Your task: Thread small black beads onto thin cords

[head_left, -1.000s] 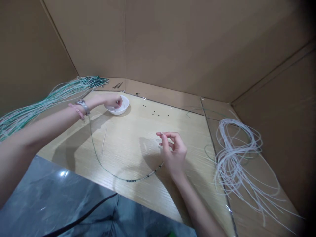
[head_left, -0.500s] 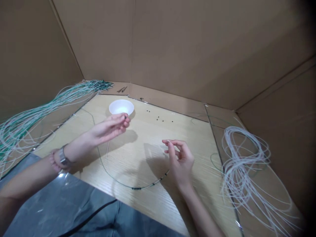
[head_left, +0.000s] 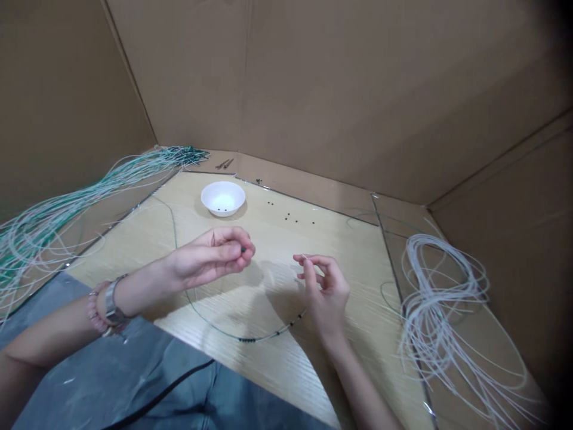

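Note:
Between the thumb and fingers of my left hand (head_left: 215, 257) is a small dark bead (head_left: 243, 249). My right hand (head_left: 324, 286) is closed in a pinch on the pale end of a thin cord (head_left: 305, 257); the two hands are apart. A green cord (head_left: 215, 328) curves over the table below, with several dark beads (head_left: 247, 340) bunched on it and a few more spaced out toward my right hand. Past my left hand sits a white bowl (head_left: 223, 190) with a couple of dark beads inside.
Several loose dark beads (head_left: 287, 217) lie beyond my hands on the wooden table (head_left: 358, 263). A coil of white cords (head_left: 443, 286) rests at the right, and a bundle of green and white cords (head_left: 111, 179) at the left. Small metal tools (head_left: 225, 163) lie by the cardboard wall (head_left: 313, 89).
My left hand has come out of the white bowl with a bead and moved nearer to my right hand. The right hand keeps its pinch; the view has shifted slightly.

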The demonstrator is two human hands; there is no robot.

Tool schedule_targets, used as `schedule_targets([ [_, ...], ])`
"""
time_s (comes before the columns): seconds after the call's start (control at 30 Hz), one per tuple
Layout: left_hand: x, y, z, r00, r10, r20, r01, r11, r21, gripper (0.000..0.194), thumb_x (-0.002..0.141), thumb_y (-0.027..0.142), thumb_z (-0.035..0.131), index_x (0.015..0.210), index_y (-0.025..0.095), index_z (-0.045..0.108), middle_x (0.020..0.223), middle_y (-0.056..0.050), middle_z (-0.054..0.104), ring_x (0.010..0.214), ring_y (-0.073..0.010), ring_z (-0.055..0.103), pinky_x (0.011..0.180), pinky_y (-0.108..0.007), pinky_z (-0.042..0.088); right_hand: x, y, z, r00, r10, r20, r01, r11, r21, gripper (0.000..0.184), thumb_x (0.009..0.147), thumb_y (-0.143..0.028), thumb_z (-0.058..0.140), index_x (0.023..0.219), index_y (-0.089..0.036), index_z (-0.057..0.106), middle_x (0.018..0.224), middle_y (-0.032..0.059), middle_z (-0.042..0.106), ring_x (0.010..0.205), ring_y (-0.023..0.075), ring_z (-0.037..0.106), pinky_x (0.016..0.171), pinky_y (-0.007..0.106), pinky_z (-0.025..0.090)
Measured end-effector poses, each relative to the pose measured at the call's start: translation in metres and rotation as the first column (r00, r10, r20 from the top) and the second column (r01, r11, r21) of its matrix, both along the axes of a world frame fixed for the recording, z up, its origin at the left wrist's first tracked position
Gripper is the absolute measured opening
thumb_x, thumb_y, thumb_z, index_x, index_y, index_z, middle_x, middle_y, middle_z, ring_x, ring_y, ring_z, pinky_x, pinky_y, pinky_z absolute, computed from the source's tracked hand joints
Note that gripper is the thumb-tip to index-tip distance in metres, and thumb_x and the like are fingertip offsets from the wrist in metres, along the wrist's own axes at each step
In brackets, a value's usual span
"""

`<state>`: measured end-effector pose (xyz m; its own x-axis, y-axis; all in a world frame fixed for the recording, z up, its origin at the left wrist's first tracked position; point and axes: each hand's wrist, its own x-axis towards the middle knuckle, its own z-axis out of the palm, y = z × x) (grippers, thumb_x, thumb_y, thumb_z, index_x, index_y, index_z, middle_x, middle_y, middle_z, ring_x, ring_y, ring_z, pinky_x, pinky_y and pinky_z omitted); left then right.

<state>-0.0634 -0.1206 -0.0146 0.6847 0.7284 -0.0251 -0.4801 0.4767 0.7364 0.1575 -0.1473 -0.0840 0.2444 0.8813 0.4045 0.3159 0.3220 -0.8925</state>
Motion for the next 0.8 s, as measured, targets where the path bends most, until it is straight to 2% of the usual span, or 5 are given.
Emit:
schedule_targets([
  [0.2,0.002,-0.005,-0.002,0.999,0.045,-0.009,-0.045,0.998,0.039,0.011,0.064,0.025,0.08,0.072,0.022,0.073,0.066,0.0,0.063,0.06,-0.0048,0.059,0.057,-0.009,0.049,0.0,0.0,-0.001,1.0,0.004,0.0,-0.004,1.0,-0.001,0.012,0.086,-0.03,0.055,0.085,-0.018,0.059,0.087,0.0063,0.066,0.086,0.0181,0.066,0.059,0.027,0.055],
  [0.5,0.004,-0.012,0.005,0.994,-0.036,0.102,0.036,0.999,0.002,0.01,0.069,0.016,0.077,0.076,0.021,0.072,0.073,0.001,0.069,0.067,-0.0015,0.064,0.058,-0.001,0.046,-0.001,-0.001,0.0,1.0,0.009,-0.003,-0.009,1.0,-0.003,0.011,0.086,-0.029,0.055,0.085,-0.018,0.059,0.086,0.0052,0.066,0.085,0.0172,0.066,0.058,0.026,0.054],
  [0.8,0.005,-0.012,0.003,0.985,-0.069,0.155,0.08,0.995,-0.065,0.013,0.07,0.01,0.075,0.078,0.019,0.069,0.076,0.002,0.071,0.073,-0.0011,0.066,0.061,0.001,0.047,-0.001,-0.001,0.001,1.0,0.016,-0.007,-0.016,1.0,-0.01,0.011,0.087,-0.028,0.055,0.085,-0.018,0.058,0.086,0.0054,0.066,0.085,0.017,0.066,0.059,0.026,0.054],
])
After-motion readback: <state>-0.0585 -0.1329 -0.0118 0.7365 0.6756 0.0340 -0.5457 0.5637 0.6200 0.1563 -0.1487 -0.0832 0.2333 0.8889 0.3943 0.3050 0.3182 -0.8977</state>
